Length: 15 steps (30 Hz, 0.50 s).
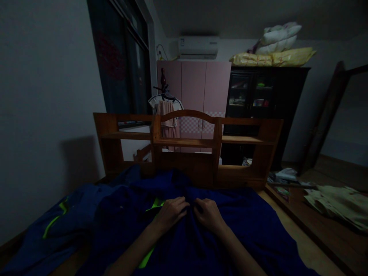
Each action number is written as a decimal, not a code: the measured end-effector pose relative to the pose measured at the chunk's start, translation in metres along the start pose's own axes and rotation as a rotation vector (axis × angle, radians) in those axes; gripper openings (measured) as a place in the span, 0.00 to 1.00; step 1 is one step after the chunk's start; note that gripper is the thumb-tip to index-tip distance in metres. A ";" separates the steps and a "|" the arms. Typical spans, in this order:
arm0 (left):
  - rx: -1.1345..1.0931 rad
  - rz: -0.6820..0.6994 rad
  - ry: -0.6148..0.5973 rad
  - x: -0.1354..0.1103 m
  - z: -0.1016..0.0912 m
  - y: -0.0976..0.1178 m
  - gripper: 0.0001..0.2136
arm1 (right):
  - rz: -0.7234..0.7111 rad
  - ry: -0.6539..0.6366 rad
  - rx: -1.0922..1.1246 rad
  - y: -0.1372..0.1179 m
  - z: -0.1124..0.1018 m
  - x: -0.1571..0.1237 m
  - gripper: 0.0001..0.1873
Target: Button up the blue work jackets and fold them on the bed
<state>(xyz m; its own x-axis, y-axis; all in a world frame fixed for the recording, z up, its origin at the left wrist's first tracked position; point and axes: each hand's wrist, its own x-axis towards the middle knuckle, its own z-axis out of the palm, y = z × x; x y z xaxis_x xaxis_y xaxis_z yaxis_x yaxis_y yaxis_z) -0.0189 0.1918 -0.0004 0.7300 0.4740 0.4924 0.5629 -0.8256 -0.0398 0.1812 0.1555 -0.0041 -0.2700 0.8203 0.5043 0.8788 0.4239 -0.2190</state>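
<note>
A dark blue garment with neon green stripes lies spread over the bed in front of me. My left hand and my right hand rest side by side on its middle, fingers curled and pinching the fabric near the front opening. A green stripe shows just left of my left hand. A second blue piece with green trim lies at the left.
A wooden headboard with shelves stands right behind the garment. Beyond it are a pink wardrobe, a dark cabinet with bedding on top, and a clothes stand. Pale cloth lies on the wooden floor at right.
</note>
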 end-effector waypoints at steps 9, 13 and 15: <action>-0.009 -0.021 -0.068 0.001 -0.004 0.009 0.08 | 0.017 0.034 -0.016 0.001 0.008 -0.001 0.06; -0.026 -0.030 -0.057 0.000 -0.007 0.011 0.09 | 0.004 0.031 -0.014 0.001 0.005 -0.002 0.06; -0.023 -0.013 -0.057 0.000 -0.008 0.011 0.09 | 0.000 0.027 0.001 0.002 0.004 -0.002 0.06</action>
<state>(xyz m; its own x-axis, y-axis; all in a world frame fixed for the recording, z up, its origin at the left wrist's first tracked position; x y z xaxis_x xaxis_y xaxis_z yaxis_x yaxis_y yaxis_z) -0.0157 0.1799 0.0058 0.7441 0.5008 0.4422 0.5640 -0.8257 -0.0138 0.1821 0.1566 -0.0092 -0.2597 0.8094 0.5268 0.8783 0.4247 -0.2196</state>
